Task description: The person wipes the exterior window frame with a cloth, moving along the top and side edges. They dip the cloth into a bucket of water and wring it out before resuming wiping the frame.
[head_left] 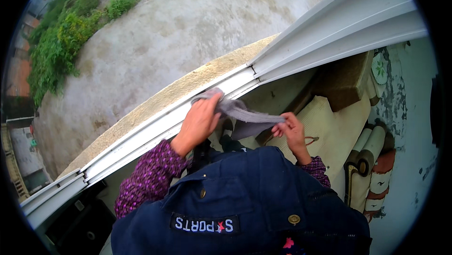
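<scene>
A grey cloth (245, 113) is stretched between my two hands, just inside a white window frame (155, 130). My left hand (200, 121) grips one bunched end of the cloth up against the frame's lower rail. My right hand (292, 130) pinches the other end, lower and to the right. Both forearms wear purple patterned sleeves, and a dark blue jacket fills the bottom of the view.
Beyond the window frame lie a tan ledge (188, 85), a grey concrete surface (179, 33) and green bushes (66, 38). Inside, at the right, are a beige ribbed cushion (329, 132), a brown cushion (346, 80), rolled fabric (369, 151) and a peeling wall (409, 128).
</scene>
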`<state>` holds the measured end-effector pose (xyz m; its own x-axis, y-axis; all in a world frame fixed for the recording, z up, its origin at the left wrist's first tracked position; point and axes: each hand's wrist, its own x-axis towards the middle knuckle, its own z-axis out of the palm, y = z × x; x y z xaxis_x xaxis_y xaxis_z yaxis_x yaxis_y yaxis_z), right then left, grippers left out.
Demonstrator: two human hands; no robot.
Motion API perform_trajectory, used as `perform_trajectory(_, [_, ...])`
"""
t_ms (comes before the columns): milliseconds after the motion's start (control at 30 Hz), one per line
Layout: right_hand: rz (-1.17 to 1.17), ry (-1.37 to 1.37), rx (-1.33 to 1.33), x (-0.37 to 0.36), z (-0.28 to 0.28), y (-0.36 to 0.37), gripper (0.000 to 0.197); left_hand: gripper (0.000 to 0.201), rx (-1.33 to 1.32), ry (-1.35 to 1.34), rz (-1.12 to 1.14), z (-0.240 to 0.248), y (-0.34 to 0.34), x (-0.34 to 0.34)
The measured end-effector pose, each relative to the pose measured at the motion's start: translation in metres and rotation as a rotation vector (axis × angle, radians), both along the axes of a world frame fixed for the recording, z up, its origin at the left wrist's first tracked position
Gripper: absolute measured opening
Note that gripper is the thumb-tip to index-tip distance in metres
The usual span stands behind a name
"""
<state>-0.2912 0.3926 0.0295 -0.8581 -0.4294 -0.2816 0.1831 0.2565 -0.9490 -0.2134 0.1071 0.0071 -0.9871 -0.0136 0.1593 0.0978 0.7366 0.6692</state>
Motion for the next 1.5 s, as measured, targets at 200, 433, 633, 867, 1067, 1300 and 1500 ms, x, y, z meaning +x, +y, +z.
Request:
perform_trajectory(200, [-0.312, 0.092, -0.123, -0.018, 0.015, 0.009, 0.016, 0.048, 0.127, 0.462, 0.283, 0.009, 0.018, 0.06])
perform_trajectory(433, [-0.045, 0.471, -0.099, -0.028, -0.004, -0.035, 0.016, 0.029, 0.026, 0.263, 0.559, 0.029, 0.013, 0.119])
perform_trajectory(633, [-0.229, 0.244, -0.066, -0.043, -0.046, -0.045, 0.025, 0.023, -0.126, 0.181, 0.558, 0.044, -0.012, 0.137])
perform_trajectory(867, [-0.595, 0.651, -0.422, -0.035, 0.052, -0.048, 0.027, 0.012, 0.758, 0.057, -0.241, 0.051, -0.06, 0.081])
perform_trajectory(1067, [-0.605, 0.045, -0.712, 0.014, -0.008, -0.045, 0.039, 0.016, 0.938, -0.116, -0.633, 0.07, -0.043, 0.04])
perform_trajectory(1300, [-0.082, 0.577, 0.919, -0.026, -0.037, -0.057, 0.038, 0.011, 1.245, -0.554, -0.438, 0.031, -0.044, 0.066])
perform_trajectory(1500, [0.174, 1.043, 1.034, -0.012, -0.028, -0.122, 0.031, 0.02, 1.038, -0.413, -0.455, 0.002, -0.029, 0.069])
